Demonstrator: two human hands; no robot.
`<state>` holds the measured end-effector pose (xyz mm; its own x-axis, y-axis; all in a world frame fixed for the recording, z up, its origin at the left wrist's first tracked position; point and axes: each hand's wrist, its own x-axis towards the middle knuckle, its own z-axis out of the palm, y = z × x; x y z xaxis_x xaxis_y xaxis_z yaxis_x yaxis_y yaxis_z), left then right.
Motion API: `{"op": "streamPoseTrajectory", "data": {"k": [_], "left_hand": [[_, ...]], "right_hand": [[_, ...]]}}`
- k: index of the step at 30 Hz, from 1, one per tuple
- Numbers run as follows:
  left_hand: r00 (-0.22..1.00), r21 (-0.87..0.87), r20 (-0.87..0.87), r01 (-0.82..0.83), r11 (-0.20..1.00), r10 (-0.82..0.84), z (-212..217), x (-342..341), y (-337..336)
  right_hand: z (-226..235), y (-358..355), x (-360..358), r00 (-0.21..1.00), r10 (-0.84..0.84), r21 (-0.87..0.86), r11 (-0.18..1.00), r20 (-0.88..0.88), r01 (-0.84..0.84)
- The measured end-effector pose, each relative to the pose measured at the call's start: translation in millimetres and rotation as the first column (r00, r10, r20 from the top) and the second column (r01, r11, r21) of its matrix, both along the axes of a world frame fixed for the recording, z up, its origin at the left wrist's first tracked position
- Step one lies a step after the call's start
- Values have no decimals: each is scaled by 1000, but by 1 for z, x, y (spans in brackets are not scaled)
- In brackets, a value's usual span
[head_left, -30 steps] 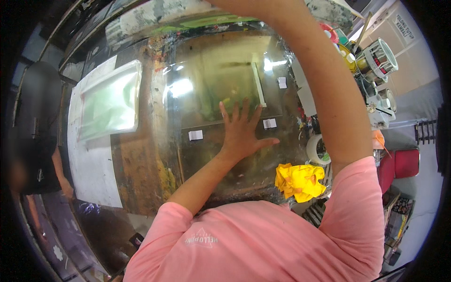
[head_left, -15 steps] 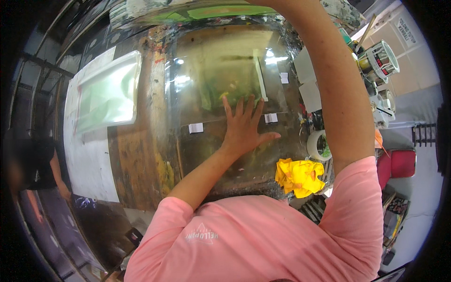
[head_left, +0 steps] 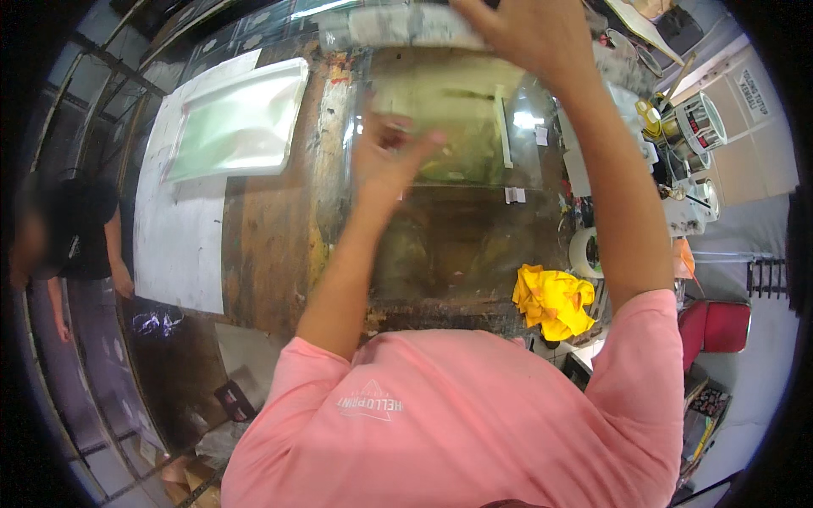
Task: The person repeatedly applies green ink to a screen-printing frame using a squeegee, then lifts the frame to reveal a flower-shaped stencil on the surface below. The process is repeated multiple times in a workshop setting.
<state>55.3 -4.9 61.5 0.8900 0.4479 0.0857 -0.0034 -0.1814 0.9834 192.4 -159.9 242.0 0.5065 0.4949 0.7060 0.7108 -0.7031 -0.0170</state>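
My left hand (head_left: 385, 161) is blurred by motion above the left part of a glossy glass-like surface (head_left: 457, 229) on the worktable. Its thumb stands apart from the fingers, and I see nothing held. A yellowish-green pane (head_left: 457, 157) shows in that surface, with a narrow white strip (head_left: 504, 127) along its right side. Small white paper pieces (head_left: 515, 196) lie around it. Reaching to the far edge, my right hand (head_left: 533, 38) has its thumb stretched out. The other fingers are cut off by the picture's top, beside a pale, stained panel (head_left: 406, 27).
A pale green framed sheet (head_left: 237, 123) lies on white paper (head_left: 182, 254) at left. A crumpled yellow cloth (head_left: 553, 302) and a tape roll (head_left: 584, 252) sit near right. Paint cans (head_left: 699, 123) stand farther right. Another person (head_left: 80, 229) stands at far left.
My left hand has lifted off the glossy surface and moved left. My right hand has come lower into view. The green panel at the far edge is out of sight; a pale stained one shows there.
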Motion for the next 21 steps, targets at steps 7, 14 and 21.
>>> {"op": "streamPoseTrajectory", "data": {"k": [7,14,21], "left_hand": [[990,65,-116,91,994,-83,3,-49,37],[953,785,-191,4,619,237,-79,-76,27],[970,736,-158,-8,677,183,-87,-77,32]], "right_hand": [[-109,-40,-52,958,170,-227,948,-232,-223],[-184,-54,-93,771,115,-182,940,-627,-288],[-229,-32,-29,891,142,-190,951,-431,-243]]}}
